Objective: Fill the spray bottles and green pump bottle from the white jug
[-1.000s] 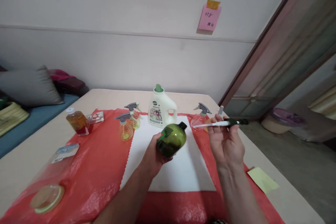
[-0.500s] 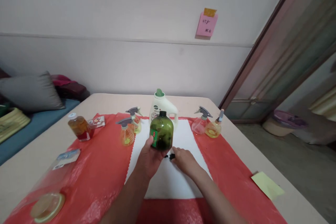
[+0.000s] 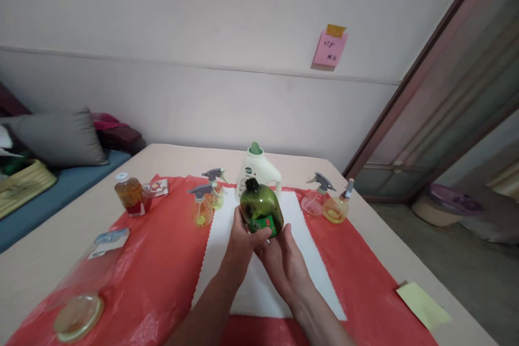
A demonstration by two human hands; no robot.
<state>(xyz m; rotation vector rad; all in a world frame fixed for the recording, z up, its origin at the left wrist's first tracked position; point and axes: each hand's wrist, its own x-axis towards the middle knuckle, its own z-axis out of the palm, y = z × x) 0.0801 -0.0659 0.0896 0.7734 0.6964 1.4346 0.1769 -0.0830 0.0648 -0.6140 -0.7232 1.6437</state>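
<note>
Along the back, a pale wall rises behind a light table; over the table lies a glossy red sheet, and on that a white cloth; at the left, a grey cushion sits on a blue seat.

Above the white cloth, the left hand is wrapped round the lower left of the green bottle, thumb lying by its green label; the right hand is partly cupped just below the bottle, its thumb raised at the lower right; whether its hidden fingers grip anything, I cannot tell.

The pale jug stands upright behind the green bottle, which partly covers it; the green bottle is held up with its dark neck leaning to the upper left.

Near the left edge of the red sheet stands an amber bottle with a white cap; left of the white cloth are an orange spray bottle and, just behind it, a yellow spray bottle; to the right, a pink spray bottle is beside a squat yellow bottle.

A round lid lies at the near left; a yellow note lies at the right; a pink note is taped to the wall; a small box lies beside the amber bottle.
</note>
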